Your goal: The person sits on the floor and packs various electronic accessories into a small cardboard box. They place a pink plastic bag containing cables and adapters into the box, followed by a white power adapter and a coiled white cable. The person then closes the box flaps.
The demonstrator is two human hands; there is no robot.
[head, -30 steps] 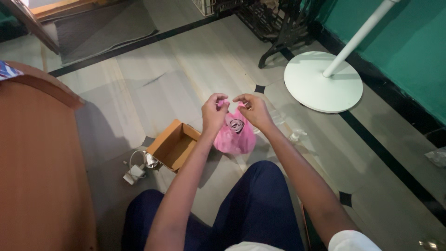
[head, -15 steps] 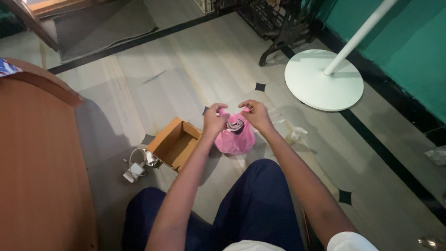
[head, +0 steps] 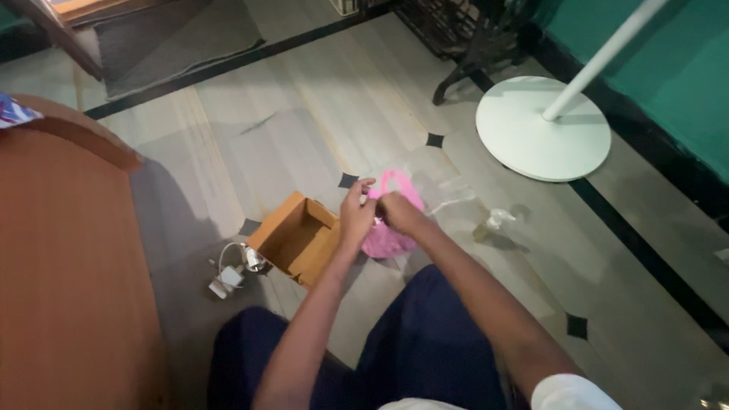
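Below, a pale tiled floor point(head: 304, 137) with small black diamond insets is seen, bordered at its left edge by a reddish-brown wooden desk point(head: 68, 266). Toward the floor's upper right corner stands a white pedestal fan base point(head: 531, 144) with its slanted pole. Dark blue trousers point(head: 425, 349) are seen at the bottom edge. An open cardboard box point(head: 296, 239) lies on the floor near the middle, with a small white charger and cable point(head: 228, 277) just beside it on the left. A pink bag point(head: 387, 228) is held above the floor, right of the box. The left hand point(head: 357, 216) is closed on the bag's top, fingers pinched together. The right hand point(head: 399, 214) is pressed against it, fingers curled shut on the same pink material.
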